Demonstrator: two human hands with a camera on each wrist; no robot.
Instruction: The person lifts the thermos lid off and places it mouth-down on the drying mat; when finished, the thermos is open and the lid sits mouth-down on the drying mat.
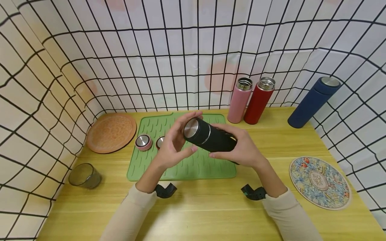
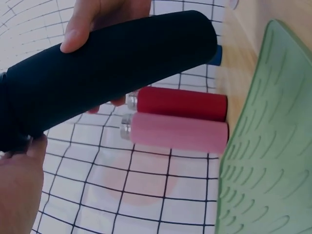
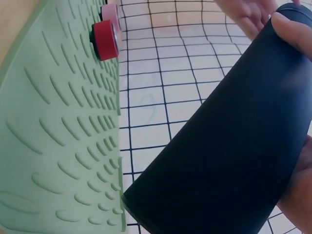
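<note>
A black thermos bottle [image 1: 218,139] is held tilted above the green ribbed mat [image 1: 181,171], its steel-topped lid [image 1: 191,128] toward the left. My right hand [image 1: 245,149] grips its body near the base. Around the lid end curve the fingers of my left hand [image 1: 169,149], with the thumb on the near side; in the left wrist view that thumb touches the bottle by the lid. On the mat sit a pink lid [image 1: 143,142] and a red lid [image 3: 105,41], the latter partly hidden by my left hand in the head view.
Lidless pink [image 1: 236,103] and red [image 1: 257,103] bottles stand at the back right, a lidded blue bottle [image 1: 310,103] farther right. An orange-brown round mat [image 1: 111,133] and a glass [image 1: 85,176] are left, a patterned round mat [image 1: 331,197] right. Wire grid [image 1: 169,67] encloses the table.
</note>
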